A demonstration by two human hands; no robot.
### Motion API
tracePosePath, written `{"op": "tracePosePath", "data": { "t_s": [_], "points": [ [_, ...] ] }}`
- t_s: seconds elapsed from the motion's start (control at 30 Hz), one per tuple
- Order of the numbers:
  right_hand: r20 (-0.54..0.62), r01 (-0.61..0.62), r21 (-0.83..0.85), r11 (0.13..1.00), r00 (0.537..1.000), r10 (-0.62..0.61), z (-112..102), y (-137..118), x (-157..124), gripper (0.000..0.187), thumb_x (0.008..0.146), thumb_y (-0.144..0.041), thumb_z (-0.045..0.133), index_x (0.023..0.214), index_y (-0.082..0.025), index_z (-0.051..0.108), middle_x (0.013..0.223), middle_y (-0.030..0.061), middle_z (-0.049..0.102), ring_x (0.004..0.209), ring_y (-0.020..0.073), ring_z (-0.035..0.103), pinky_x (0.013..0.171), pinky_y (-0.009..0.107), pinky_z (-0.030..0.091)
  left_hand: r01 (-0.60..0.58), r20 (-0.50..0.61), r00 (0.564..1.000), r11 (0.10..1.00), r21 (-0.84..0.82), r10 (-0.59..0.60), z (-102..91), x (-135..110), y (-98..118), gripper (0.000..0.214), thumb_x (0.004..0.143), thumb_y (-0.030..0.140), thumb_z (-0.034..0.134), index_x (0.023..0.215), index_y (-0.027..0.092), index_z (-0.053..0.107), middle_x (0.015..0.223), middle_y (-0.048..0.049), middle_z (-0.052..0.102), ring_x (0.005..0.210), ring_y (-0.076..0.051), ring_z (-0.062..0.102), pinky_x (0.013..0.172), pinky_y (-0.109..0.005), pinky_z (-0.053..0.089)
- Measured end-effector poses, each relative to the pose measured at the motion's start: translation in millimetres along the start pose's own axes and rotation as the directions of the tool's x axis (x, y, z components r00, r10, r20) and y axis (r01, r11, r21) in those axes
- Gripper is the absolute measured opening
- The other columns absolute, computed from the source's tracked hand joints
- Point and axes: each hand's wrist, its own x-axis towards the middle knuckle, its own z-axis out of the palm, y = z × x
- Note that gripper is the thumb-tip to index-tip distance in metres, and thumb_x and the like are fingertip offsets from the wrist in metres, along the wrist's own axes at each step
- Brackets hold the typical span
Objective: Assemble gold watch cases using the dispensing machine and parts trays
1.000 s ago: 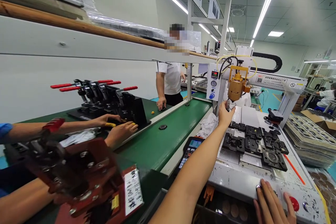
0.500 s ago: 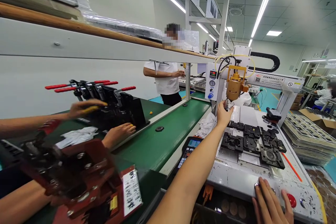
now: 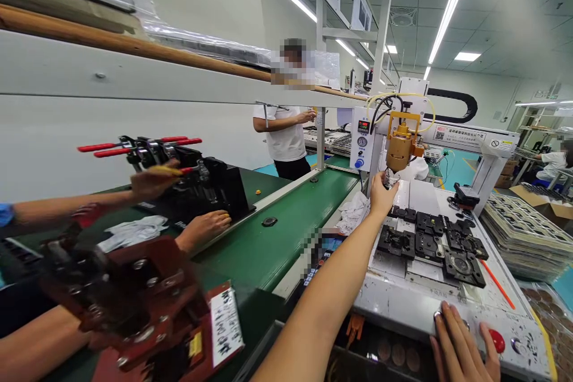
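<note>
My left hand [image 3: 382, 196] reaches up under the gold cylinder [image 3: 400, 152] of the benchtop machine. Its fingers close on a small, crumpled-looking, whitish and silvery thing [image 3: 391, 179] at the cylinder's lower end; what that is stays unclear. On the machine's white front edge [image 3: 389, 297], my right hand [image 3: 463, 343] lies with its fingers stretched out, close to a silver button and left of a red button [image 3: 496, 341]. Between my hands, several black fixture blocks [image 3: 427, 245] sit on the machine bed. An orange-red stick [image 3: 498, 284] lies to their right.
A green conveyor belt [image 3: 290, 245] runs on the left, carrying a black round part [image 3: 269, 222]. Beyond it, a co-worker's hands work at black clamps with red handles [image 3: 111, 153]. A dark red fixture [image 3: 147, 298] stands near left. Stacked trays [image 3: 528, 233] stand at right.
My hands stay in place. The co-worker's upper hand has moved a little right at the clamps, and the black round part has slid slightly along the belt toward me.
</note>
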Motion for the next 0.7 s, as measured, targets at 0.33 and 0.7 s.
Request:
{"op": "tracePosePath", "data": {
  "t_s": [0.33, 0.7],
  "points": [
    [-0.032, 0.0, 0.001, 1.0, 0.999, 0.0, 3.3, 0.5, -0.9, 0.055, 0.103, -0.022, 0.069, 0.157, -0.02, 0.06, 0.135, 0.0152, 0.079, 0.105, 0.0292, 0.084, 0.134, 0.052, 0.025, 0.006, 0.001, 1.0, 1.0, 0.0, -0.006, 0.9, 0.4, -0.1, 0.051, 0.082, 0.018, 0.087, 0.127, 0.02, 0.063, 0.124, -0.0136, 0.069, 0.117, -0.03, 0.067, 0.1, -0.042, 0.055],
    [-0.038, 0.006, 0.008, 1.0, 0.999, -0.005, 4.5, 2.0, -1.8, 0.058, 0.104, -0.024, 0.07, 0.16, -0.022, 0.057, 0.137, 0.0147, 0.078, 0.105, 0.0294, 0.084, 0.133, 0.052, 0.027, 0.001, 0.002, 1.0, 1.0, -0.014, -0.001, 1.8, 1.5, -2.3, 0.053, 0.08, 0.017, 0.088, 0.127, 0.02, 0.064, 0.124, -0.0129, 0.07, 0.117, -0.03, 0.067, 0.101, -0.042, 0.054]
  ]
}}
